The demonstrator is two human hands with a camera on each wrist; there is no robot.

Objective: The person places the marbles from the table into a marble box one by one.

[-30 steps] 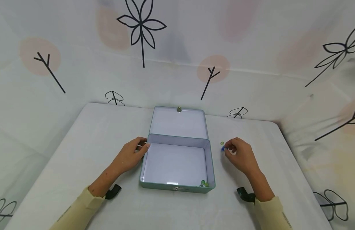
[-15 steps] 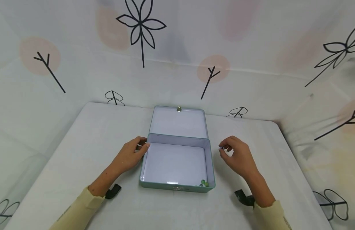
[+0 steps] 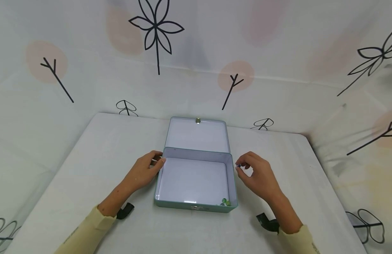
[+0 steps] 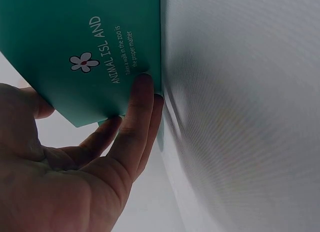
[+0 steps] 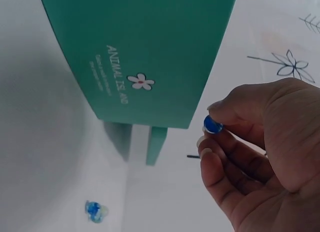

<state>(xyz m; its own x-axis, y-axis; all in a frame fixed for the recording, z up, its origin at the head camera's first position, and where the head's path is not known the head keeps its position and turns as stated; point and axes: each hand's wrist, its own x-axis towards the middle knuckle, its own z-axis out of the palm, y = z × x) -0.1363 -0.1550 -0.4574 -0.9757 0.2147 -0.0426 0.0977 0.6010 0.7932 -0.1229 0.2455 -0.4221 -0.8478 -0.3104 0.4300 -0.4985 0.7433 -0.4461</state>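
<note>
A green tin box point(image 3: 196, 208) stands with its lid point(image 3: 197, 135) folded back, its lettered sides showing in both wrist views. My left hand point(image 3: 146, 168) holds the box's back left part, thumb at the rim and fingers against the outer wall point(image 4: 100, 56). Just off the box's right wall, my right hand point(image 3: 257, 174) pinches a small blue glass marble point(image 5: 213, 124) between thumb and fingertips. Several green marbles point(image 3: 226, 202) lie in the front right corner inside the box.
A small blue-and-clear cluster, seemingly marbles point(image 5: 95, 211), lies on the white tabletop beyond the right hand in the right wrist view; the head view does not show it. A patterned cloth wall point(image 3: 189, 88) rises behind the table.
My right hand has picked up the blue marble and moved left with it, close to the box's right wall. The left hand and the box have stayed put.
</note>
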